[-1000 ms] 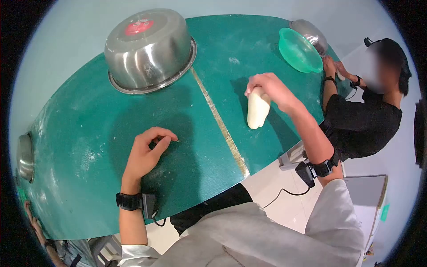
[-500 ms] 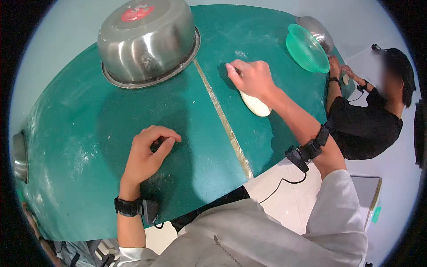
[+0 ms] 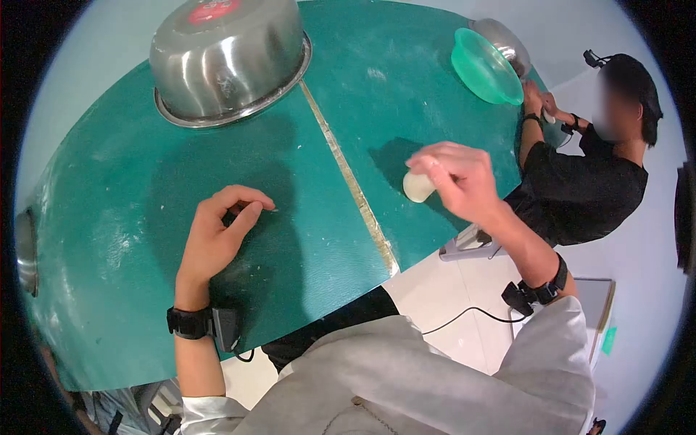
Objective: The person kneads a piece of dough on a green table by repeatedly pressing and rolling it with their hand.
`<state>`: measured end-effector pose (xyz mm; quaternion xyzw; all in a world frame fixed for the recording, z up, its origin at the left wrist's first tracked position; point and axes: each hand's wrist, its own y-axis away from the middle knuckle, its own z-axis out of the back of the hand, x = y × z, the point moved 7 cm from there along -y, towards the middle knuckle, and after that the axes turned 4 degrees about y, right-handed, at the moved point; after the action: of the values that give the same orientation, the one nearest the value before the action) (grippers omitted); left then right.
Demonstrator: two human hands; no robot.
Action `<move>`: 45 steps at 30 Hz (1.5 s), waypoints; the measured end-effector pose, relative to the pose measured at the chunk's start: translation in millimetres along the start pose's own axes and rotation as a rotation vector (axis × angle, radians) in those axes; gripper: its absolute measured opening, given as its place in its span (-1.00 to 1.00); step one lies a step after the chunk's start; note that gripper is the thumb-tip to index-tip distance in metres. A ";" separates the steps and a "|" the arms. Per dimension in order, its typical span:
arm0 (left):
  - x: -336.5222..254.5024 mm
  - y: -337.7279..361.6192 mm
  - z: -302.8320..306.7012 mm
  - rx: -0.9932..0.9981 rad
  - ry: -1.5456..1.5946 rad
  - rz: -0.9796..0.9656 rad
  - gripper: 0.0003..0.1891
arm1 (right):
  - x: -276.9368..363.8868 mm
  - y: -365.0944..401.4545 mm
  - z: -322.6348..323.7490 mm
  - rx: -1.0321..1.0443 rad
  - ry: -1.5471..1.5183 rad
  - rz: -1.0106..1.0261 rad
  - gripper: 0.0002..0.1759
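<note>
The right hand [image 3: 457, 177], fingers curled, has its grip partly closed on the smooth white dough piece [image 3: 418, 186] over the green table [image 3: 348, 283]; contact underneath is hard to see. The left hand [image 3: 225, 228] curls loosely, thumb near forefinger.

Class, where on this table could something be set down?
Bare: between the large steel basin and green plastic basin; between left hand and left-edge bowl. Crowded: far right, with green plastic basin, another steel bowl and co-worker's hands.

room over tabletop [image 3: 362, 109] — steel basin [image 3: 230, 69] left, green bowl [image 3: 484, 71] right
</note>
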<state>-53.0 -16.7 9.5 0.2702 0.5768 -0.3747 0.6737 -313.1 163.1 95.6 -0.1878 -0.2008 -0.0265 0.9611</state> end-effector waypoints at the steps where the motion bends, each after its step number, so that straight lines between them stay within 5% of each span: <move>1: 1.1 -0.1 -0.7 0.005 0.002 0.005 -0.88 | -15.0 6.7 -7.7 0.193 -0.006 -0.201 -0.84; 5: 1.1 -1.4 0.3 -0.015 -0.015 -0.011 -0.89 | -2.9 -0.1 -10.3 -0.102 0.328 0.162 -0.83; 11: -3.5 -3.8 1.1 -0.007 -0.113 0.002 -0.90 | -46.0 -10.9 -36.2 -0.181 0.331 0.042 -0.75; 16: -4.0 -7.2 1.0 -0.058 -0.086 -0.028 -0.90 | -27.5 -91.5 -85.4 0.076 0.533 -0.132 -0.58; 24: -5.8 -8.4 -2.6 -0.036 -0.143 0.001 -0.90 | -46.7 -95.5 -85.7 0.109 0.419 -0.330 -0.56; 26: -0.2 -6.9 -2.9 -0.027 -0.114 0.001 -0.90 | -21.2 -82.5 -66.6 -0.411 0.533 0.199 -0.46; 27: 3.0 -6.2 -1.4 -0.032 -0.082 0.011 -0.90 | -22.5 -73.1 -65.3 -0.421 0.539 0.196 -0.46; 30: 4.8 -3.6 -0.5 -0.030 -0.022 0.018 -0.89 | -35.9 -50.9 -53.1 -0.157 0.250 -0.065 -0.48; 32: 2.7 -3.2 -0.4 -0.027 -0.023 0.007 -0.88 | -27.3 -41.3 -35.6 0.209 0.065 -0.322 -0.49; 36: 2.3 -3.1 -2.4 -0.011 -0.036 0.007 -0.88 | -32.6 -18.0 -24.6 0.253 0.179 -0.475 -0.55; 39: 3.7 -2.7 -1.2 -0.008 -0.079 0.042 -0.89 | -24.6 -5.7 -32.0 -0.110 0.293 -0.226 -0.59; 42: -1.3 -2.2 -3.2 -0.023 -0.097 -0.011 -0.90 | -10.5 -1.3 -41.5 -0.225 0.209 -0.165 -0.55; 45: -1.6 -2.7 -3.9 -0.028 -0.152 -0.066 -0.90 | -9.4 -14.9 -51.4 0.006 0.374 -0.337 -0.50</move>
<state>-57.5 -14.8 10.5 0.2125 0.5378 -0.4081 0.7065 -304.3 129.9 53.5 -0.1407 -0.0480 -0.2201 0.9641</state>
